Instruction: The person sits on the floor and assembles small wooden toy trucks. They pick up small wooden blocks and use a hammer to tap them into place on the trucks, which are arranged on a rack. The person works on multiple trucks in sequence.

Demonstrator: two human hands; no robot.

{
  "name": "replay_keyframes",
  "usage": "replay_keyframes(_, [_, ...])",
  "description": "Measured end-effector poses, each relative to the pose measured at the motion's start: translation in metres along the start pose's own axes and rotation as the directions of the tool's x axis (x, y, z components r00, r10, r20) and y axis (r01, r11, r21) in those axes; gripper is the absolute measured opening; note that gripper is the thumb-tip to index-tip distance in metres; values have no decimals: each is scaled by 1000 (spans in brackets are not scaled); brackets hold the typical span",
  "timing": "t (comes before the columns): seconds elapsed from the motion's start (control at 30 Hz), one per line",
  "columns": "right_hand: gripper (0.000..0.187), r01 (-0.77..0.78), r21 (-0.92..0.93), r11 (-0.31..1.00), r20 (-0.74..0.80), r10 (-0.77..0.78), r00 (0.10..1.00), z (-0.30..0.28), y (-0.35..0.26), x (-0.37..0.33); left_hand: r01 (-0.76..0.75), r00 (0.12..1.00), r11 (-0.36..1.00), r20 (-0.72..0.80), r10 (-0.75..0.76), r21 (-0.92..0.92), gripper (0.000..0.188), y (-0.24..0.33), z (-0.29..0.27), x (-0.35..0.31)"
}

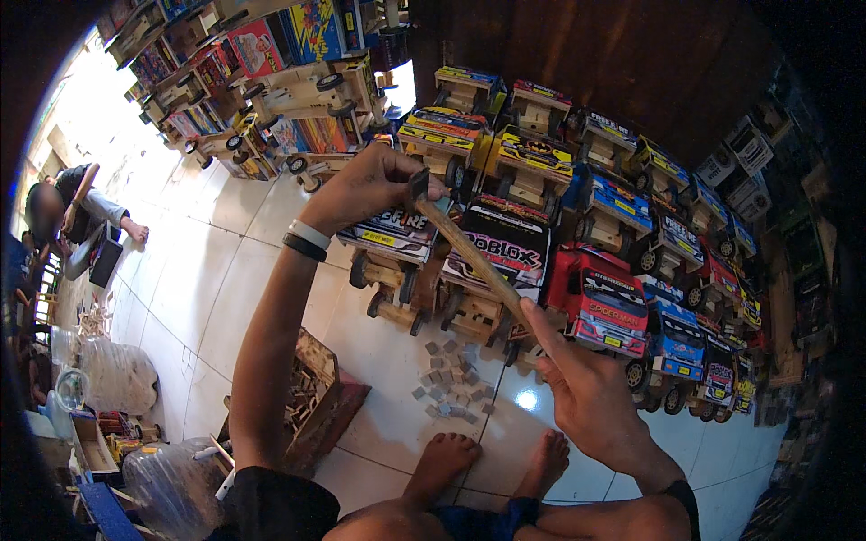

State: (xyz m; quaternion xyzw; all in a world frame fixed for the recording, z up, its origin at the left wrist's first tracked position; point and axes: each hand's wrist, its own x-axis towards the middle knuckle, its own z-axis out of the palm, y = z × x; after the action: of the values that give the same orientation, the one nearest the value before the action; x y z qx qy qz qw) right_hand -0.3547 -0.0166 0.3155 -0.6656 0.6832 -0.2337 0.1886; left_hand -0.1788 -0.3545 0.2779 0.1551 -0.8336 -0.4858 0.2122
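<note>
My right hand (pixel 591 397) grips a hammer (pixel 483 266) by its wooden handle, the index finger stretched along it. Its dark head is up at my left hand (pixel 374 189), whose fingers are pinched together. A small grey-blue bit shows by those fingertips, but the hammer head partly hides it, so I cannot tell what it is. Beneath the hammer stand wooden toy trucks, among them a black one (pixel 496 239) and a white-and-dark one (pixel 392 236). Small grey-topped wooden blocks (pixel 451 379) lie scattered on the tiles in front of my feet.
Several rows of toy trucks, including a red one (pixel 606 311), fill the right. More are stacked on their sides (pixel 307 90) at the far left. A wooden box (pixel 311 361) of wood scraps stands beside my left arm. Another person (pixel 77 203) sits at the left.
</note>
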Motion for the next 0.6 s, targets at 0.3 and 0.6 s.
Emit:
replay_keyframes(0.3, [79, 42, 54, 998, -17, -41, 999, 0, 3, 3, 77, 996, 997, 34, -76, -10, 23, 7, -2, 0])
replay_keyframes(0.6, [70, -19, 13, 1000, 84, 18, 996, -12, -1, 7, 113, 993, 993, 20, -113, -28, 30, 19, 0, -2])
